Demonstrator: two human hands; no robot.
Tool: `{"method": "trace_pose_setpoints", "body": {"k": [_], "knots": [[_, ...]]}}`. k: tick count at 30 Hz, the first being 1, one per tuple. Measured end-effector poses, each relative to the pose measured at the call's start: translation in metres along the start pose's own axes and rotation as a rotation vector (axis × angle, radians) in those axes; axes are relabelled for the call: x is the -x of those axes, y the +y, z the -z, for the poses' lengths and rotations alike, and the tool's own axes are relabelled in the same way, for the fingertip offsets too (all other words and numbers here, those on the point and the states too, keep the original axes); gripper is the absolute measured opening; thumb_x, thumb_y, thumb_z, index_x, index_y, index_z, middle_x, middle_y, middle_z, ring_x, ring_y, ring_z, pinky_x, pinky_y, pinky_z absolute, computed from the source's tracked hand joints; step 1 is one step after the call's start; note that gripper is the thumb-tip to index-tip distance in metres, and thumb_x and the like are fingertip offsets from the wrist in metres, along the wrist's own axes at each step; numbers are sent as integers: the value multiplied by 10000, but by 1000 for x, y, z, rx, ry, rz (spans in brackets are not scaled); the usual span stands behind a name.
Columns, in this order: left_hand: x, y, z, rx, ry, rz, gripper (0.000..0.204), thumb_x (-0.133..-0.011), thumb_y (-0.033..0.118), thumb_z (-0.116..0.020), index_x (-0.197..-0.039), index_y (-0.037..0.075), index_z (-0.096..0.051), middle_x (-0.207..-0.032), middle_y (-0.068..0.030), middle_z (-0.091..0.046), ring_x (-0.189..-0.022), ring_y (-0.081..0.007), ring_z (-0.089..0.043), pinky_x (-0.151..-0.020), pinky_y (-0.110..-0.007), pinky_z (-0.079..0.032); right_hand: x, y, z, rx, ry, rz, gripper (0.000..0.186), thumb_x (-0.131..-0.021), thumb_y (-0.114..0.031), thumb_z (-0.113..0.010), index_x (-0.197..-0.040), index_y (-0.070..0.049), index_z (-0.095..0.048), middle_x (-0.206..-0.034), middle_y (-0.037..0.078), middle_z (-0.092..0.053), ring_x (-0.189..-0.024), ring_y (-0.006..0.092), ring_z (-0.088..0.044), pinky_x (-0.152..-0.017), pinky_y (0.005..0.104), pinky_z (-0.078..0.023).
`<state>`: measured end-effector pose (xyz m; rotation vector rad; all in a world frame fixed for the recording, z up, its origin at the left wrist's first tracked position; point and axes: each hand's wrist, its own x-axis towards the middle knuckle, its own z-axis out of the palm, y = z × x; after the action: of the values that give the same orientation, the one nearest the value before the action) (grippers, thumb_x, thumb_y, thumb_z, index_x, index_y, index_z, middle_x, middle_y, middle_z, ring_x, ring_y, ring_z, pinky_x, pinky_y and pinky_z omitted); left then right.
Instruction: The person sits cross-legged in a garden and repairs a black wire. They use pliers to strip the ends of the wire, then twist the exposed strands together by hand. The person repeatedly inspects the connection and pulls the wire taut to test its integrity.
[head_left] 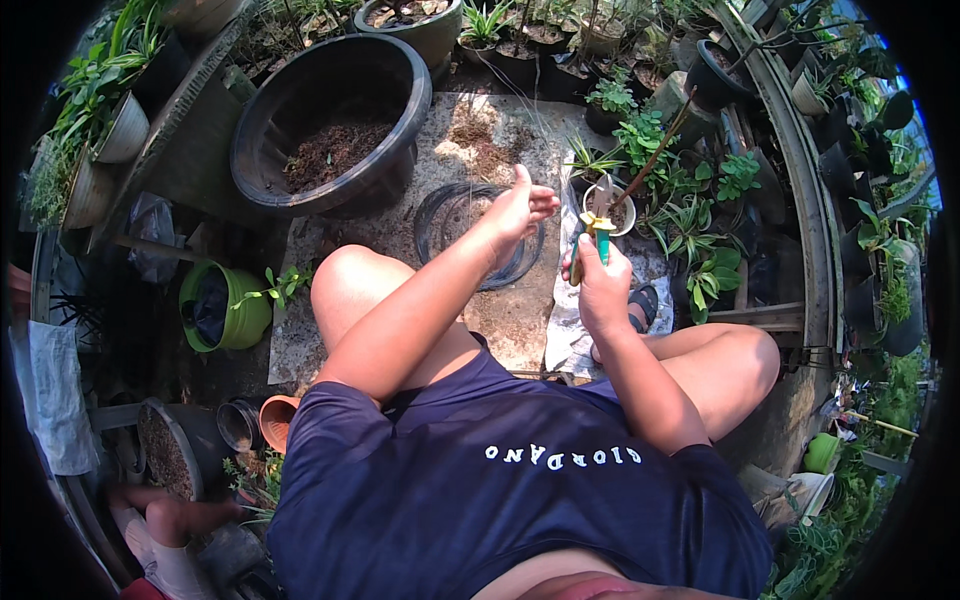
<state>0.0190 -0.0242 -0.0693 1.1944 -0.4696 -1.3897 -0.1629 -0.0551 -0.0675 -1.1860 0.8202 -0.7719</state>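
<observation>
Right hand's point(604, 272) grip wraps pruners point(599, 221) beside white pot point(629, 218); left hand point(516, 212), left of pot, empty, thumb apart. Pruners probably stiff, light (best held by handles point(603, 246)).

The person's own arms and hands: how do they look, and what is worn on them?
The left sleeve and right sleeve are short and dark navy. The left forearm and right forearm are bare; the left hand and right hand are ungloved.

Tool handles point(603, 246) partly behind fingers point(589, 254)
</observation>
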Motion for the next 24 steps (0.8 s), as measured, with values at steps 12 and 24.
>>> {"method": "trace_pose_setpoints", "body": {"k": [12,24], "knots": [[-15,-8,-49,220,33,-167,307,-1078,365,-349,-1049,94,-491,-890,-17,-552,-781,-148,-549,-838,-342,-507,2,20,13,-346,55,-276,171,-974,-193,-598,-951,-25,-573,-758,56,-587,-612,152,-601,-515,292,-491],[-56,9,-29,443,520,-360,384,-1062,486,-288,-941,149,-426,-677,32,-354,-491,-79,-295,-404,-246,-231,6,22,-4,-456,-118,-422,331,-1010,-369,-540,-827,-96,-504,-700,27,-517,-650,177,-594,-543,316,-477]]}}
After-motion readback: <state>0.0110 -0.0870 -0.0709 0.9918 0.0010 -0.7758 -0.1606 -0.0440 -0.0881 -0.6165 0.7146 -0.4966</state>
